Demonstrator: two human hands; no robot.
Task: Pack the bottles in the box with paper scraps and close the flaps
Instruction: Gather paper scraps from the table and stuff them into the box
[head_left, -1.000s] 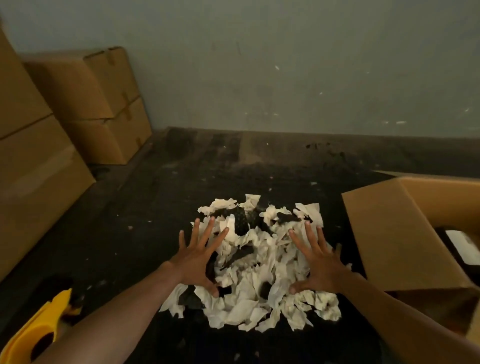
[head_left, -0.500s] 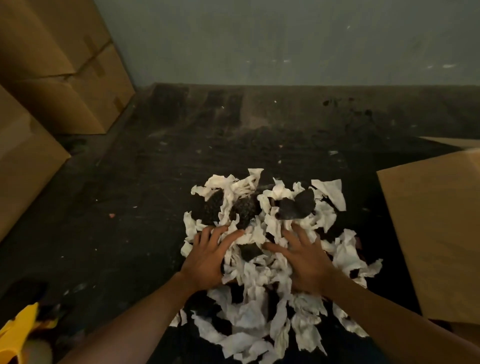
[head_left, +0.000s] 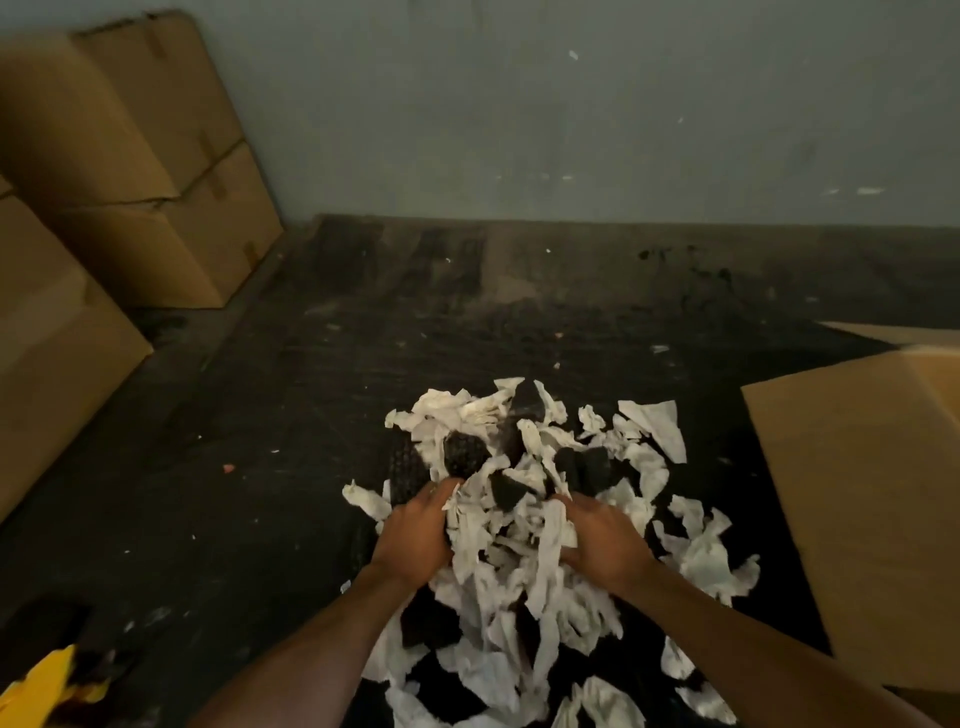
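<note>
A heap of white paper scraps (head_left: 524, 551), mixed with a few dark pieces, lies on the dark floor in front of me. My left hand (head_left: 415, 535) and my right hand (head_left: 605, 545) press in on the heap from either side, cupped around a bunch of scraps held between them. At the right edge a brown flap of the cardboard box (head_left: 862, 509) spreads toward the heap. The inside of the box and any bottles are out of view.
Stacked closed cardboard boxes (head_left: 145, 171) line the left side against a grey-blue wall (head_left: 571, 114). A yellow object (head_left: 47, 691) pokes in at the bottom left corner. Dark floor (head_left: 291, 415) stretches beyond and left of the heap.
My hands went from flat, with fingers spread over the pile, to closing inward on the scraps and gathering a bunch between the palms. The view shifted left, so less of the box shows.
</note>
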